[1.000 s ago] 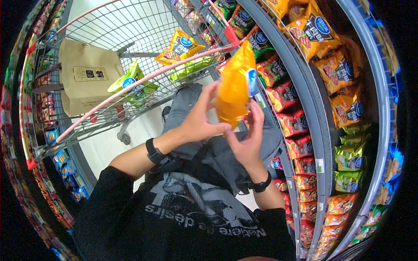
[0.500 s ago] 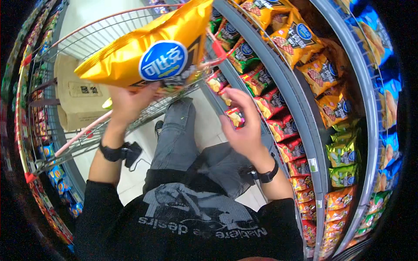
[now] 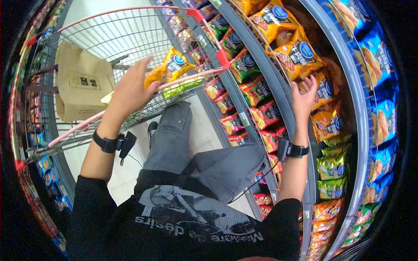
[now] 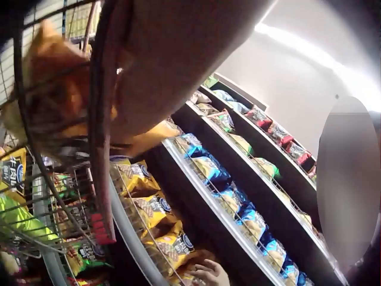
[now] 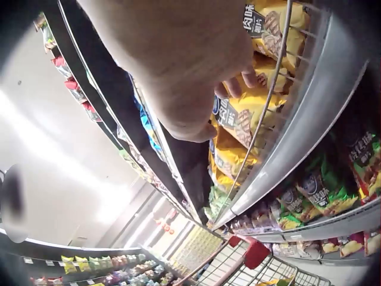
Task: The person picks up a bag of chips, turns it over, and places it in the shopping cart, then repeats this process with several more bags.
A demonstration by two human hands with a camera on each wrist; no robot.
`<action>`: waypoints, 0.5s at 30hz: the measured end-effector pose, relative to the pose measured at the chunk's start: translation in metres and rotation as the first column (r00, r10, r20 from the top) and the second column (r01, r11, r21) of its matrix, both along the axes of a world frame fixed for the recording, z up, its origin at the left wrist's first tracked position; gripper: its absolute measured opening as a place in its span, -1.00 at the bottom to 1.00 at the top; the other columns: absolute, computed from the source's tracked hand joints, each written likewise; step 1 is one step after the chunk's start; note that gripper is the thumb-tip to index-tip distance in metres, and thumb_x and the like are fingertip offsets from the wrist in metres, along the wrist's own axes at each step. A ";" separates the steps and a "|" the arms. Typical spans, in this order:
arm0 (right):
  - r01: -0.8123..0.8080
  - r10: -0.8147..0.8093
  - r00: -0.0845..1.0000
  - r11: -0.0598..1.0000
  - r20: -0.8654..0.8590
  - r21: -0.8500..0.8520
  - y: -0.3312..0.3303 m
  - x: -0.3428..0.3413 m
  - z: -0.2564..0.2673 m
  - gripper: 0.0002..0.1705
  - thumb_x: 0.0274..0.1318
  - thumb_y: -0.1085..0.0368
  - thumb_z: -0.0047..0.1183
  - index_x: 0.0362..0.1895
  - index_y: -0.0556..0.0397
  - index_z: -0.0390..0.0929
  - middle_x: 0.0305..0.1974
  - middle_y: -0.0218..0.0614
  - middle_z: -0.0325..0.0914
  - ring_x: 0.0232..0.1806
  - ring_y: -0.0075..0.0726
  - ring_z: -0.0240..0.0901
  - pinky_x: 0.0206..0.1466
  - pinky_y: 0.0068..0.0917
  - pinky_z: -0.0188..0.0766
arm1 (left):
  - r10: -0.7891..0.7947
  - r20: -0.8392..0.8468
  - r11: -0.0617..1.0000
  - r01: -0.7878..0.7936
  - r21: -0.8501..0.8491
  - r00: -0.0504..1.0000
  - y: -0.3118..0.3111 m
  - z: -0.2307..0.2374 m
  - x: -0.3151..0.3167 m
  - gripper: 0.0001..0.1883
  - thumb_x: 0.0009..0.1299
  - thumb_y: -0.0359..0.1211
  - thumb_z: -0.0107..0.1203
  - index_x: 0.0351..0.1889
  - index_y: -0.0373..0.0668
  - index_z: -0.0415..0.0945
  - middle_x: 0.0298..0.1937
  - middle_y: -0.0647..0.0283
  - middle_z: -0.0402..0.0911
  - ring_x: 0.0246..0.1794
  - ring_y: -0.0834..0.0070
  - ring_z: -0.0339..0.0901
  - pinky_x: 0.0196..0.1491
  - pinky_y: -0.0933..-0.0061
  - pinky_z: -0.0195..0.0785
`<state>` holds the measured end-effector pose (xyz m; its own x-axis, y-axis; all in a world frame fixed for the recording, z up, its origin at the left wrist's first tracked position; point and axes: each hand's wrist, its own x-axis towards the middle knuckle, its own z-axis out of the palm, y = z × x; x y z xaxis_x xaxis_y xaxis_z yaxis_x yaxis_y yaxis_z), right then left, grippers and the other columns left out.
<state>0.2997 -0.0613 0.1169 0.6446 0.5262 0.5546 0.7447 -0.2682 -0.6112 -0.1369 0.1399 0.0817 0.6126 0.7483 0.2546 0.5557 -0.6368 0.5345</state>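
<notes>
My left hand [image 3: 130, 89] is over the shopping cart [image 3: 224, 60], its fingers stretched out. Just beside its thumb, an orange chip bag [image 3: 153, 79] lies in the cart, partly covered by the hand. Another orange chip bag [image 3: 179, 64] with a blue logo sits next to it. Seen from the left wrist, orange packaging [image 4: 56, 89] shows through the cart wires. On the right, my right hand [image 3: 303, 98] reaches to the shelf with loosely bent fingers. Its fingertips are right at an orange chip bag [image 5: 241, 119] behind the wire rail in the right wrist view.
A brown paper bag [image 3: 72, 98] stands in the cart, with a green chip bag [image 3: 176, 90] under the orange ones. Shelves of red bags [image 3: 272, 111], green bags [image 3: 331, 167] and blue bags [image 3: 383, 113] line the right side. A grey shelf edge [image 3: 283, 82] runs before the right hand.
The left hand carried an orange chip bag from in front of me over into the cart and let go. The right hand let go of that bag and moved right to the shelf.
</notes>
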 end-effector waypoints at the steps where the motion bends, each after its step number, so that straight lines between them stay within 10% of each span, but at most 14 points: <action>1: 0.007 -0.007 1.000 1.000 0.013 0.007 0.003 0.023 -0.005 -0.10 -0.02 0.16 0.30 0.34 0.18 0.12 0.14 0.03 0.39 0.16 -0.08 0.38 0.19 -0.24 0.31 | -0.038 -0.027 0.996 0.041 0.081 0.999 0.002 -0.007 0.000 -0.40 0.33 -0.17 0.14 0.27 -0.20 0.26 0.18 -0.05 0.44 0.18 0.06 0.40 0.19 0.21 0.29; 8: 0.109 -0.135 0.968 0.985 -0.211 -0.130 0.040 0.079 0.009 0.07 -0.02 -0.09 0.30 0.35 0.33 0.05 0.20 0.04 0.34 0.19 -0.16 0.36 0.19 -0.37 0.29 | -0.094 -0.164 0.994 0.101 0.036 0.982 0.000 -0.007 0.002 -0.46 0.36 -0.01 0.06 0.13 -0.22 0.42 -0.13 0.00 0.58 -0.12 0.08 0.54 -0.08 0.16 0.42; 15: -0.023 0.025 0.930 1.000 -0.367 0.009 0.064 0.072 0.013 -0.22 -0.01 0.05 0.34 0.18 0.24 0.32 0.06 -0.22 0.49 -0.02 -0.35 0.48 0.04 -0.45 0.38 | -0.094 -0.195 0.996 0.093 -0.013 0.976 -0.002 0.000 0.004 -0.48 0.39 -0.01 0.02 0.09 -0.23 0.42 -0.12 -0.02 0.59 -0.14 0.05 0.54 -0.10 0.14 0.41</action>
